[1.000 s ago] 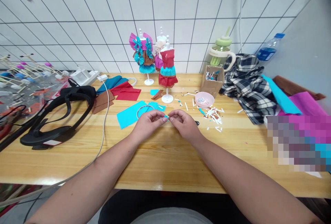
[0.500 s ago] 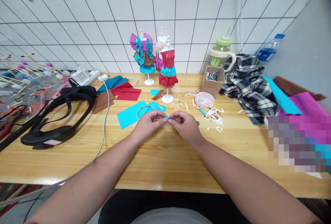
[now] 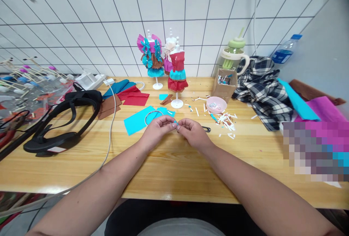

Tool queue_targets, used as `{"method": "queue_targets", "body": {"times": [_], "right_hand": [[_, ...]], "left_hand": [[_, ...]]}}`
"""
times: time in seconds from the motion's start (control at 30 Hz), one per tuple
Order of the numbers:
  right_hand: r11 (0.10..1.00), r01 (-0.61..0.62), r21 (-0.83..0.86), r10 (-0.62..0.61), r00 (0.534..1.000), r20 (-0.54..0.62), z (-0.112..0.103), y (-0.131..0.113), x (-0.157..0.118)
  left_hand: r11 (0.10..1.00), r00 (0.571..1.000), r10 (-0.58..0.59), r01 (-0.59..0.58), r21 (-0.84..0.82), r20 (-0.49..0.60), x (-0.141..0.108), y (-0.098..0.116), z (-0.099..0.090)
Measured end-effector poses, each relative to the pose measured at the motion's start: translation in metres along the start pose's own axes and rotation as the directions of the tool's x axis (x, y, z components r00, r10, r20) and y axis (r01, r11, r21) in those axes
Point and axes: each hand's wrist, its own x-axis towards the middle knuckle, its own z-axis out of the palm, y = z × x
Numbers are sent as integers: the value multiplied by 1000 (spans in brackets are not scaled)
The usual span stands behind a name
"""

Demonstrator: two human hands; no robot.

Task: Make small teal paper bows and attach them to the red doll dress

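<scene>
In the head view, a tiny turquoise paper piece point(image 3: 175, 122) is pinched between the fingertips of the left hand point(image 3: 158, 129) and the right hand point(image 3: 192, 131), both closed on it just above the wooden table point(image 3: 174, 163), near its middle.

Just behind the hands lie a turquoise paper sheet point(image 3: 135, 123) and a thin wire ring point(image 3: 151, 116) resting partly on it. To the right of the right hand a small black clip point(image 3: 206, 129) is seen, and beyond it a scatter of white paper scraps point(image 3: 225, 119) and one pink bowl point(image 3: 216, 104). Three small dress-form stands are counted by the wall: one in red and turquoise point(image 3: 177, 72) in front, one in pink and turquoise point(image 3: 151, 56), and one pale point(image 3: 169, 49) partly hidden behind them. One cardboard box point(image 3: 224, 84), one green-lidded mug point(image 3: 235, 57), one water bottle point(image 3: 285, 51) and a plaid cloth point(image 3: 261, 89) stand to the right. On the left a black headset point(image 3: 62, 119) and a white cable point(image 3: 109, 134) are laid; red and brown paper sheets point(image 3: 122, 100) lie beyond.
</scene>
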Motion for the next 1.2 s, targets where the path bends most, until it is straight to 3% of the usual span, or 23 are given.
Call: {"method": "queue_targets", "body": {"times": [0.1, 0.27, 0.43, 0.67, 0.8, 0.97, 1.07, 1.2], "right_hand": [[995, -74, 62, 74, 997, 7, -1, -1, 0], [995, -32, 97, 36, 999, -40, -5, 3, 2], [1000, -14, -2, 14, 1000, -12, -5, 7, 3], [984, 104, -141, -114, 992, -60, -8, 7, 3], [979, 103, -176, -111, 993, -39, -8, 8, 3], [968, 93, -232, -103, 994, -28, -7, 7, 2], [988, 46, -147, -50, 999, -19, -6, 5, 1], [994, -95, 55, 92, 995, 45, -4, 2, 1]], "left_hand": [[998, 999, -24, 26, -61, 31, 0, -2, 0], [997, 994, -64, 67, -28, 88, 0, -1, -3], [999, 999, -38, 37, 39, 35, 2, 0, -4], [994, 998, -14, 7, 109, 62, -1, 7, -3], [991, 993, -20, 4, 135, 121, -2, 8, -4], [986, 997, -25, 11, 169, 79, -2, 9, -4], [996, 999, -6, 3, 88, 39, -1, 6, -3], [978, 994, -104, 110, -179, 45, 0, 0, -2]]}}
